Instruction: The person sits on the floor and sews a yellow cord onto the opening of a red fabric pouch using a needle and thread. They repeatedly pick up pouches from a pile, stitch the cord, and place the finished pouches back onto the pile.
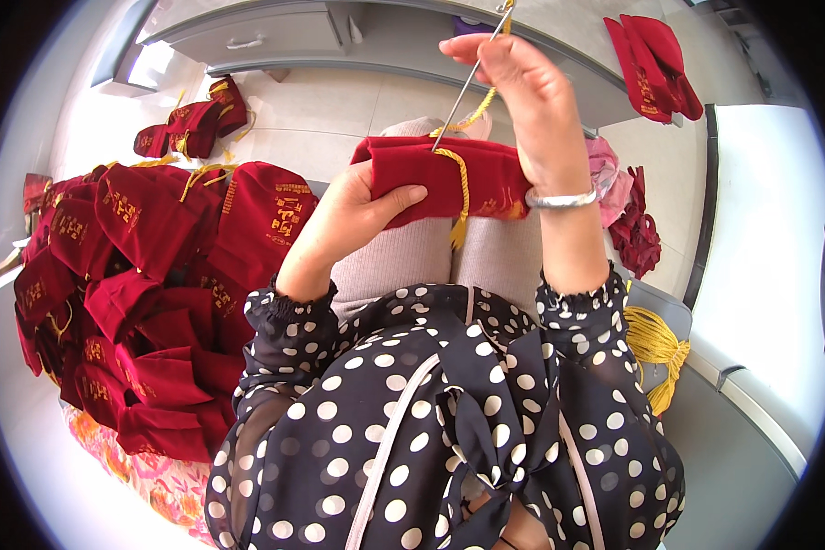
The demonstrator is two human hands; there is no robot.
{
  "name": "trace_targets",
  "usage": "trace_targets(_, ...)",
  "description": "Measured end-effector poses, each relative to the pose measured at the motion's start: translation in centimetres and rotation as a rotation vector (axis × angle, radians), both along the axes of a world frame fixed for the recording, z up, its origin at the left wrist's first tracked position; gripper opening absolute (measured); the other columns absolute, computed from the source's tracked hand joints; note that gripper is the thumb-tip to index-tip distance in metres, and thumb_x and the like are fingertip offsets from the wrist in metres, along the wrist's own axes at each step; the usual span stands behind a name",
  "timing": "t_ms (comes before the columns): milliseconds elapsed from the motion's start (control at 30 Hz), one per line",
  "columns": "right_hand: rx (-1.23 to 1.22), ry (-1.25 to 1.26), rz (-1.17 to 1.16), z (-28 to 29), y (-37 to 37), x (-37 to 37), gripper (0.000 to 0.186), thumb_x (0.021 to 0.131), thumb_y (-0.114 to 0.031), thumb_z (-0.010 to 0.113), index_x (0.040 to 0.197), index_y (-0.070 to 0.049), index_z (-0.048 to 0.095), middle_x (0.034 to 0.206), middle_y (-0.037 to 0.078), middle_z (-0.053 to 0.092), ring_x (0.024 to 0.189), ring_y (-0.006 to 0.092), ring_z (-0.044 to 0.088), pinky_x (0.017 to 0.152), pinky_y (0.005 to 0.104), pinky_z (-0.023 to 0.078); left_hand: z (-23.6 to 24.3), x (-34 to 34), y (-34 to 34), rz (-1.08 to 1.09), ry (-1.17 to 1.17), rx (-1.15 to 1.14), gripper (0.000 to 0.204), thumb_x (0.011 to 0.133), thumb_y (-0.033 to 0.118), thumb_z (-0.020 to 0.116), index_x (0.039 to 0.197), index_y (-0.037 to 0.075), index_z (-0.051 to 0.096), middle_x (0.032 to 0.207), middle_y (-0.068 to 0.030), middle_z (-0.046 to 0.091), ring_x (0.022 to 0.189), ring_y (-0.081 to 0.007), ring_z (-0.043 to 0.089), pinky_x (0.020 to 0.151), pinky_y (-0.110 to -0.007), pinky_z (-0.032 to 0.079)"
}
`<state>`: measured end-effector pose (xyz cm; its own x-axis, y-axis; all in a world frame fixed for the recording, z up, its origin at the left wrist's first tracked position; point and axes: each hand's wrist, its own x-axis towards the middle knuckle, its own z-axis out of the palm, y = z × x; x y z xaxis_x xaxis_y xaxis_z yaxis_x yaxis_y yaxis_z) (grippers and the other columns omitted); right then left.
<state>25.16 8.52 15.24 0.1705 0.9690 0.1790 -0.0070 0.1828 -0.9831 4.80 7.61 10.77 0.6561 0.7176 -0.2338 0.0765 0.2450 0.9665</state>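
Observation:
Over my lap, a dark red velvet pouch (412, 188) with gold print lies folded in my left hand (344, 215), its thumb pressed on the near face. My right hand (527, 87) is raised above the pouch's right part, fingers closed about a long metal needle (461, 99). The needle slants down, its lower end at the pouch's top edge. Yellow twisted cord (465, 188) comes out at that edge and hangs over the front, ending in a frayed tassel. More yellow cord runs behind the needle and shows at its upper end.
A big heap of red pouches (147, 302) is at my left on flowered cloth (170, 495). Several pouches (192, 124) lie beyond it. Another red piece (651, 69) is at the far right. A yellow cord bundle (655, 353) hangs by my right side. A grey drawer cabinet (284, 37) stands ahead.

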Motion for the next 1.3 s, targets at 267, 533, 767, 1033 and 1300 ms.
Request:
trace_targets(267,-0.156,-0.325,0.186,-1.9,-1.2,-1.3,0.022,0.091,-0.018,0.056,0.092,-0.002,0.071,0.088,0.005,0.068,0.085,0.0121,0.060,0.078,0.0261,0.047,0.1,0.9,-0.4,0.150,-0.106,-0.109,0.025,0.090,0.012,0.062,0.112,0.000,0.060,0.099,-0.0044,0.066,0.088,-0.0096,0.061,0.077,-0.024,0.050)
trace_targets(533,0.183,-0.854,-0.180,-3.2,-4.9,-1.0,0.025,0.083,-0.027,0.066,0.097,-0.006,0.068,0.093,0.010,0.067,0.080,0.0284,0.061,0.073,0.0362,0.047,-0.2,1.5,0.0,0.363,-0.215,-0.319,0.025,0.091,0.016,0.061,0.111,0.001,0.061,0.097,-0.0041,0.066,0.085,-0.0102,0.063,0.074,-0.025,0.053)
trace_targets(767,-0.366,-0.512,0.370,-6.9,-11.2,-3.4,0.020,0.090,-0.018,0.058,0.091,0.001,0.064,0.080,0.010,0.065,0.072,0.0249,0.064,0.064,0.0285,0.050,-1.4,2.4,0.5,0.462,-0.334,-0.319,0.023,0.091,0.016,0.061,0.110,0.003,0.062,0.098,-0.0033,0.066,0.086,-0.0094,0.062,0.074,-0.025,0.053)
trace_targets(1033,-0.636,-0.047,0.388,-8.3,-11.9,-4.3,0.024,0.094,-0.021,0.053,0.089,0.000,0.063,0.073,0.006,0.066,0.066,0.0113,0.064,0.060,0.0235,0.051,-0.8,2.4,1.2,0.509,-0.402,-0.355,0.020,0.091,0.013,0.061,0.109,0.004,0.061,0.101,-0.0039,0.065,0.091,-0.0123,0.063,0.078,-0.028,0.053)
trace_targets(1300,-0.526,-0.405,0.268,-9.2,-14.1,-3.6,0.025,0.093,-0.023,0.055,0.082,-0.001,0.062,0.064,0.007,0.062,0.060,0.0183,0.064,0.059,0.0282,0.050,-1.5,2.6,2.2,0.614,-0.542,-0.321,0.021,0.092,0.013,0.058,0.110,0.002,0.058,0.102,-0.0059,0.065,0.090,-0.0137,0.063,0.078,-0.029,0.053)
